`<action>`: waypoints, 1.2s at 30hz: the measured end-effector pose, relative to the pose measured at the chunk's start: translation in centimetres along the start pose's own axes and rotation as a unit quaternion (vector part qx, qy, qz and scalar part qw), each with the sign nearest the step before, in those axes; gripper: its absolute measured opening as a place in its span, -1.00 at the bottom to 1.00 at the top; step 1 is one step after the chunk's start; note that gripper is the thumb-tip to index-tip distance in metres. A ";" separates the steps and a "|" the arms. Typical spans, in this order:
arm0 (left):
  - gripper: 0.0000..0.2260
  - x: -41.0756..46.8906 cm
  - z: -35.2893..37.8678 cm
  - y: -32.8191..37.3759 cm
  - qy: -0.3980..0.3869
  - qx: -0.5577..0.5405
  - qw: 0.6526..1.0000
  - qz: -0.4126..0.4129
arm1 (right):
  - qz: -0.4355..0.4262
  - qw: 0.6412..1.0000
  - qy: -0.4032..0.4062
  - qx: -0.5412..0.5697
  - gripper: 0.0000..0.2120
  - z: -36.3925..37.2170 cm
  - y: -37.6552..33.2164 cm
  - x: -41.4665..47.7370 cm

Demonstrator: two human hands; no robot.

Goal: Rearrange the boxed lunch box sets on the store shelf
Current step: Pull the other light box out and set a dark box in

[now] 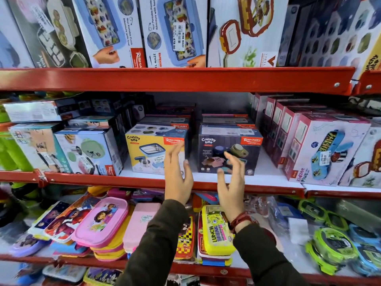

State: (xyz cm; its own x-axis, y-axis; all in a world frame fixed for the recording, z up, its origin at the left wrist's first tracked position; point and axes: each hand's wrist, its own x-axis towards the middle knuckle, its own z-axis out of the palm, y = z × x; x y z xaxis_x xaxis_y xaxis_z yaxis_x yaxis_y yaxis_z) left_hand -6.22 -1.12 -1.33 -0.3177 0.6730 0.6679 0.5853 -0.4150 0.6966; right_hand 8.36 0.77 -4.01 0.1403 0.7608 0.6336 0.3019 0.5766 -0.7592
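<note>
On the middle shelf (268, 178) stand two boxed lunch box sets side by side with a gap between them: a yellow and white Crunchy Bite box (152, 147) on the left and a dark blue Crunchy Bite box (228, 145) on the right. More such boxes are stacked behind each. My left hand (178, 174) is raised in front of the yellow box's right edge, fingers spread, holding nothing. In front of the dark blue box my right hand (232, 180) is up with its fingers apart, and it holds nothing either. Whether either hand touches a box is unclear.
Pink Kidzee Plus boxes (321, 149) stand in a row at the right of the middle shelf, and pale blue boxes (86, 153) at the left. The upper shelf holds tall upright boxes (175, 32). Below lie loose plastic lunch boxes (103, 221) and round green and blue containers (332, 248).
</note>
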 end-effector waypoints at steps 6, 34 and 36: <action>-0.45 1.7 -5.0 -3.6 0.043 -0.019 0.996 -0.074 | 0.083 0.986 -0.143 0.006 -0.56 5.8 -2.1 -0.7; -0.57 1.7 -16.3 -8.9 -0.035 -0.182 0.977 -0.102 | 0.134 0.981 0.085 0.113 -0.86 8.2 -7.2 -1.4; -0.66 2.0 -16.6 -8.6 -0.026 -0.198 0.974 -0.106 | 0.110 0.983 0.051 0.139 -0.79 7.8 -7.5 -1.5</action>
State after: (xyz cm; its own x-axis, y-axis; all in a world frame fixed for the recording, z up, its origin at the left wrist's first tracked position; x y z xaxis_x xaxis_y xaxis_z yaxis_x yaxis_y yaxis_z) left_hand -24.22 -6.36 -1.60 -0.3562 0.7952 0.4908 0.1740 -0.4596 0.8709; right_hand -1.47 -2.32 -0.44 0.2721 0.8504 0.4503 -0.0145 0.4715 -0.8817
